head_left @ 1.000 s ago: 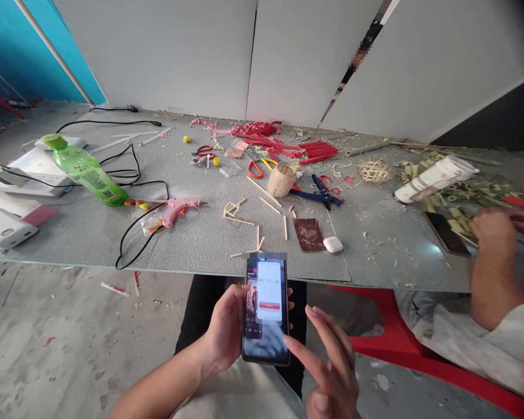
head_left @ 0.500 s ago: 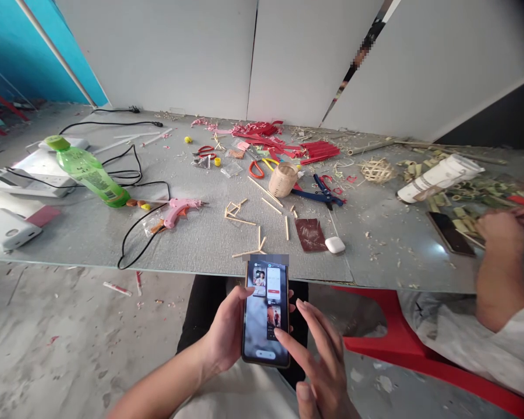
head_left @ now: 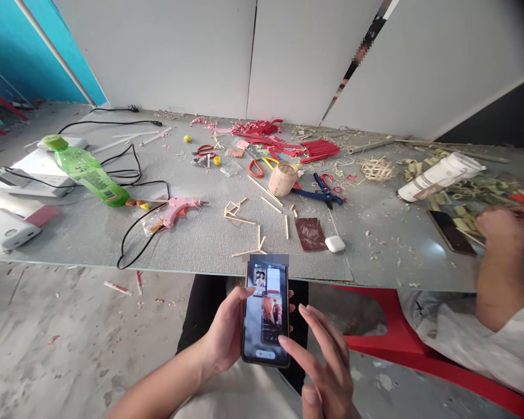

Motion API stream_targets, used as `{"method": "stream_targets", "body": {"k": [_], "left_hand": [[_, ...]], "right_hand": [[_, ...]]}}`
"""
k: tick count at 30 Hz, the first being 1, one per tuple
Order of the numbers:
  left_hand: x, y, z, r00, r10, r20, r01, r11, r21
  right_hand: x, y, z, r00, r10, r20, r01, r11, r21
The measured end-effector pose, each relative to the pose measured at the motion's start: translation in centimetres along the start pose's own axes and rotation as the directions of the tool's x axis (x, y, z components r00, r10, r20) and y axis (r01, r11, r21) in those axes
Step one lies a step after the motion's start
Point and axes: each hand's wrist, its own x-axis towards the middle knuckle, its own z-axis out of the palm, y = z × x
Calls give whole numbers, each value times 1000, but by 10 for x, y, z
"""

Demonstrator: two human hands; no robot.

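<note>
Left hand (head_left: 227, 334) grasps a smartphone (head_left: 266, 317) from its left edge, fingers wrapped behind, thumb on the upper left side. The phone is a flat, glossy black slab with a lit screen showing small picture tiles; it is held upright below the table's near edge, over the person's lap, at 6 o'clock in the view. Right hand (head_left: 325, 364) is open and grasps nothing; fingers spread, the index fingertip touches the lower right part of the screen.

The table (head_left: 70, 233) is a grey, finely textured slab with a thin, glassy edge, strewn with pale shavings. Just past the phone, at 12 o'clock from it, lie thin bamboo sticks (head_left: 244, 221), some joined into a small angular frame. At 1 o'clock from the phone: a dark red-brown rectangular sheet (head_left: 310, 234) and, just beside it, a smooth white rounded earbud case (head_left: 333, 244). Farther back stands a small woven barrel-shaped basket (head_left: 282, 178), with blue-handled pliers (head_left: 321, 192) near it. At 10 o'clock: a pink glue gun (head_left: 178, 208) with a black cord, and a translucent green plastic bottle (head_left: 87, 171) lying tilted.

At 3 o'clock, another person's hand (head_left: 500, 230), white sleeve below it, rests among green strips beside a second dark phone (head_left: 452, 233).
</note>
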Motion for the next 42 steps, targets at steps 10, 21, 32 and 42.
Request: {"method": "stream_targets", "body": {"k": [10, 21, 32, 42], "left_hand": [[1, 2, 3, 1000, 11, -4, -11, 999, -46], [0, 3, 3, 1000, 18, -11, -18, 998, -52], [0, 0, 1, 999, 42, 6, -42, 998, -49], [1, 4, -10, 999, 27, 24, -26, 998, -62]], "right_hand": [[0, 2, 0, 999, -7, -35, 6, 1000, -3], [-3, 2, 1, 999, 2, -40, -2, 1000, 2], [0, 0, 6, 999, 12, 35, -11, 1000, -19], [-25, 19, 10, 986, 52, -158, -43, 997, 62]]}}
